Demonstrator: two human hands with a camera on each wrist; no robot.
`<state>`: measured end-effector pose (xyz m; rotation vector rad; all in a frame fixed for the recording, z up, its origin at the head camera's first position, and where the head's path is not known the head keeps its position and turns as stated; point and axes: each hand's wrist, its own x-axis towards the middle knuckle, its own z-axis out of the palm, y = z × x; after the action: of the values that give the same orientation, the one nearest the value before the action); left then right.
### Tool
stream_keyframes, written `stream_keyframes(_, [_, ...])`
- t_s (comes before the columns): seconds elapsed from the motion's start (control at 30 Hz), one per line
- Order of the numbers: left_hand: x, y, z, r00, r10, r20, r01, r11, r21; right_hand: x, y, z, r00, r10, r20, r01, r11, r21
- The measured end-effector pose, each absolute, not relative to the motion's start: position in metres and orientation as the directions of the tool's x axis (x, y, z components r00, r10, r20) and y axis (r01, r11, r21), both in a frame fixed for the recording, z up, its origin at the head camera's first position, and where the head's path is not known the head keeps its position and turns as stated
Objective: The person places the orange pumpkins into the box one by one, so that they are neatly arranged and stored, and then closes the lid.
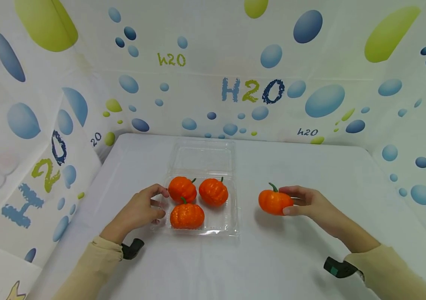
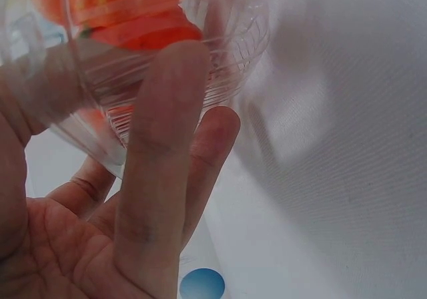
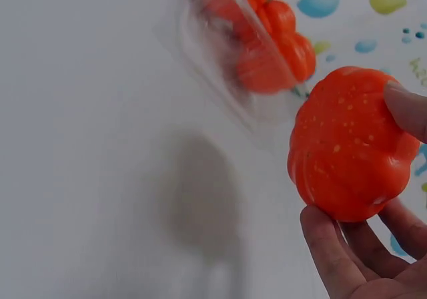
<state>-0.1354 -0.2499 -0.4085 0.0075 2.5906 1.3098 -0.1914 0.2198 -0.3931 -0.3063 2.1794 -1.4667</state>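
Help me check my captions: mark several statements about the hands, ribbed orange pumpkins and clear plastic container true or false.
1. The right hand holds a glossy, ribbed orange pumpkin. True.
2. The left hand is beside the clear plastic container. True.
3. The container holds five pumpkins. False: it holds three pumpkins.
4. The container's lid is closed. False: the clear lid lies open.
5. The held pumpkin touches the tabletop. False: it is above the white tabletop.

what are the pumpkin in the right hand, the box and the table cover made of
The pumpkin in the right hand: perhaps hard plastic, glossy orange with bright highlights, though real skin isn't ruled out. The box: almost certainly thin, shiny clear plastic; orange shows through its ribbed wall. The table cover: probably matt white fabric, given the fine weave-like texture.
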Motion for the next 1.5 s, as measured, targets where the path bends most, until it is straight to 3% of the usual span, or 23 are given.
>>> stream_keyframes(0.57, [-0.136,-0.25,-0.409,-0.972,0.116,-0.206,-0.096,0.604,0.791,-0.175,0.171,-0.374,-0.746,-0.608,-0.271,0.147,0.247,-0.958])
stream_keyframes(0.87, [-0.136,-0.25,-0.41,-0.972,0.119,-0.204,-0.095,0.597,0.797,-0.173,0.152,-0.369,-0.745,-0.619,-0.249,0.157,0.201,-0.967])
stream_keyframes(1.07, [-0.136,-0.251,-0.409,-0.972,0.12,-0.202,-0.092,0.595,0.798,-0.171,0.137,-0.373,-0.786,-0.583,-0.204,0.085,0.225,-0.971])
stream_keyframes(1.5, [-0.135,-0.251,-0.409,-0.971,0.121,-0.207,-0.099,0.583,0.807,-0.161,0.108,-0.397,-0.836,-0.548,-0.011,-0.21,0.339,-0.917])
